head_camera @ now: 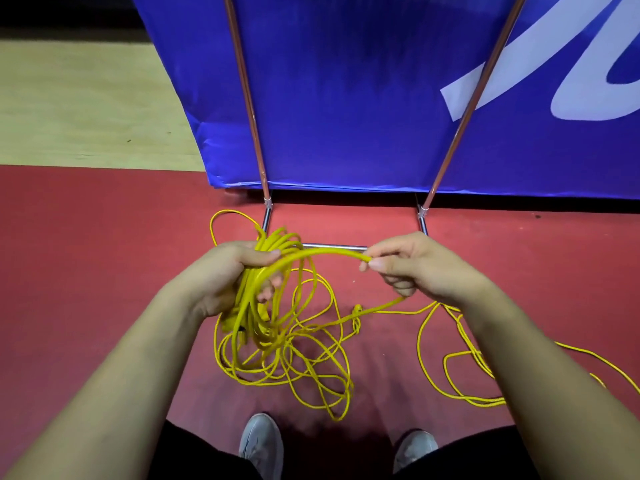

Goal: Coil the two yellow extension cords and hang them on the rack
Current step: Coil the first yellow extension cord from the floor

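Observation:
My left hand (228, 275) grips a bunch of several loops of a yellow extension cord (277, 344), which hang from it down to the red floor. One strand arcs from that bunch across to my right hand (412, 268), which pinches it between thumb and fingers. From the right hand the cord drops back to the floor. More loose yellow cord (460, 372) lies in curves at the right; whether it is the second cord I cannot tell. The metal rack (259, 150) stands right behind my hands, its two poles rising and its bottom bar partly hidden by the cord.
A blue banner (346, 98) with white lettering hangs behind the rack poles. The floor is red mat (86, 271) near me and pale wood (86, 98) at the far left. My two grey shoes (261, 441) are at the bottom.

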### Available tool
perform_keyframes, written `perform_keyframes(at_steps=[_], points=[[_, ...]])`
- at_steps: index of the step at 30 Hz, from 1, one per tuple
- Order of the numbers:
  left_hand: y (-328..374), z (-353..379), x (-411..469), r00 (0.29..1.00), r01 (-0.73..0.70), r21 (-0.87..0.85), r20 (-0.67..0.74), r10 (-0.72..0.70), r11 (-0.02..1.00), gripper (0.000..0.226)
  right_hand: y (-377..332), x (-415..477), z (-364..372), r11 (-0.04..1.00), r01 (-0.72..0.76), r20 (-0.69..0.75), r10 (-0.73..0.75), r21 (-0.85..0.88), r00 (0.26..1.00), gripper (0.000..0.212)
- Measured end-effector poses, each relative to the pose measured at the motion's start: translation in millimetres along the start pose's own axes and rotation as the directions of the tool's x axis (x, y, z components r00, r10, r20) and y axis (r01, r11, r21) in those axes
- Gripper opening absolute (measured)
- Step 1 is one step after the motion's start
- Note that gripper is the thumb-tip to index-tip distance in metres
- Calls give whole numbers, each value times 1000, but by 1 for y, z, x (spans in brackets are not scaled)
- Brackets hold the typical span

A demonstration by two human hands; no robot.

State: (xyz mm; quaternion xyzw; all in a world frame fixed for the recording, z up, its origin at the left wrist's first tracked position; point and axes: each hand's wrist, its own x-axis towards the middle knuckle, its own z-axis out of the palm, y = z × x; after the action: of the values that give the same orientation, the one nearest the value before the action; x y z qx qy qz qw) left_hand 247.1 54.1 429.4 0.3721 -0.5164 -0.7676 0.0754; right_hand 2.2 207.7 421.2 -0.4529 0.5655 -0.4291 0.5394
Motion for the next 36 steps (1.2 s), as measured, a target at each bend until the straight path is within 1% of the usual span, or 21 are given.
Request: perform_keyframes(at_steps=[2, 5, 7, 9, 10, 11, 13, 15, 17, 18, 20, 21, 23, 25, 28, 29, 31, 34, 36], points=[[0, 11, -5, 998, 39, 2, 58, -40, 999, 11, -10, -7, -2, 990, -38, 45, 44, -138, 998, 11], [-3, 32, -10, 985, 63, 13, 157, -64, 998, 14, -23, -9, 7, 956, -42, 113, 77, -290, 991, 12], [-6, 43, -11, 973, 61, 36, 220, -67, 998, 15, -28, -4, 19, 927, 9, 125, 42, -376, 991, 13], [-8, 47, -11, 964, 60, 8, 259, -60, 998, 9, -26, 3, 29, 907, 66, 82, -35, -416, 996, 14], [-8, 45, -10, 962, 70, -32, 265, -59, 997, 6, -22, 6, 29, 908, 72, 55, -55, -413, 997, 14], [-8, 40, -8, 963, 81, -80, 265, -57, 994, 9, -16, 8, 27, 913, 58, 37, -47, -404, 998, 16], [-5, 29, -6, 965, 81, -165, 260, -36, 983, 20, 6, 12, 15, 915, 1, 59, 24, -403, 998, 20], [-2, 20, -5, 965, 67, -225, 261, -6, 972, 28, 32, 12, 3, 909, -65, 121, 125, -412, 985, 23], [-1, 17, -6, 975, 60, -240, 224, -5, 969, 26, 51, 12, -2, 904, -112, 127, 179, -413, 976, 27], [-1, 17, -5, 983, 55, -233, 185, -11, 971, 20, 55, 13, -3, 915, -117, 111, 172, -385, 979, 26], [0, 17, -3, 995, 40, -198, 100, -21, 979, 9, 58, 17, -2, 959, -109, 43, 125, -262, 991, 19], [0, 17, -2, 998, 34, -171, 61, -23, 985, 6, 55, 19, 0, 976, -90, 8, 93, -198, 996, 18], [-1, 14, 1, 999, 37, -128, 2, -37, 991, 8, 44, 21, 4, 989, -19, -62, 10, -147, 998, 20], [-2, 10, 1, 998, 56, -116, -14, -58, 992, 7, 35, 21, 5, 994, 47, -99, -57, -99, 993, 23], [-1, 5, -2, 998, 58, -130, 2, -59, 990, 10, 21, 16, -1, 996, 83, -77, -81, 17, 994, 26], [0, 4, -2, 998, 55, -135, 8, -55, 989, 11, 16, 13, -3, 996, 81, -61, -79, 22, 995, 27], [2, 3, -5, 998, 55, -145, 30, -51, 988, 11, 10, 11, -4, 998, 62, -26, -63, -22, 998, 26], [1, 11, -7, 992, 69, -81, 108, -60, 994, 16, -3, 12, 14, 988, 61, 79, -50, -142, 996, 22], [-2, 20, -8, 982, 82, -32, 173, -75, 996, 22, -11, 15, 34, 965, 109, 147, -74, -240, 986, 20]])
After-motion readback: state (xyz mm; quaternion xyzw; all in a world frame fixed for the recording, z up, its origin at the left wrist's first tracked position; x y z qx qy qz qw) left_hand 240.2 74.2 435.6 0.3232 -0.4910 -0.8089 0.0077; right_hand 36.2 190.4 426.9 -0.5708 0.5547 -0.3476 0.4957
